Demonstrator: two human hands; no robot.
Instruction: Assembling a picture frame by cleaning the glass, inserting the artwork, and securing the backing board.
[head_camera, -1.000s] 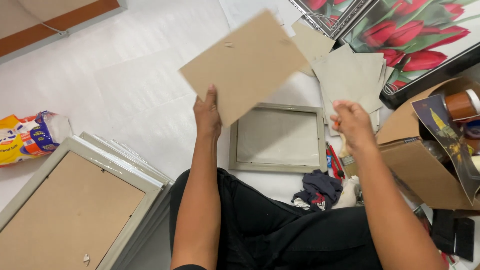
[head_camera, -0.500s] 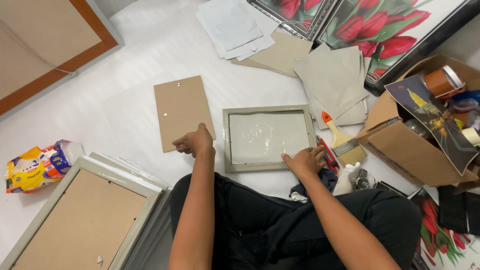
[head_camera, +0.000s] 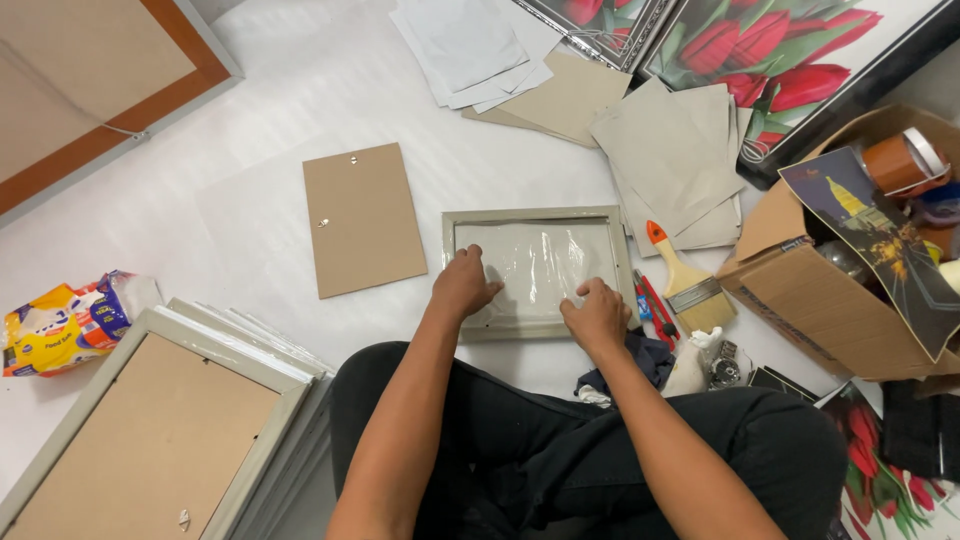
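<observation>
The left hand (head_camera: 465, 283) rests flat, fingers loosely curled, on the left part of a small grey picture frame (head_camera: 540, 270) at centre frame. The right hand (head_camera: 597, 315) presses its lower right corner, holding nothing. A brown backing board (head_camera: 362, 218) lies just left; a paintbrush (head_camera: 683, 279) lies right.

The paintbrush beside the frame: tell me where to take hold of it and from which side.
Grip the paintbrush by its pale wooden handle, just below the orange tip. It lies flat on the floor, handle pointing away from the person, bristles toward them. Probably best to come from above with the right hand, the nearer one. The handle looks free on both sides, while the ferrule lies close to the red-handled tool.
</observation>
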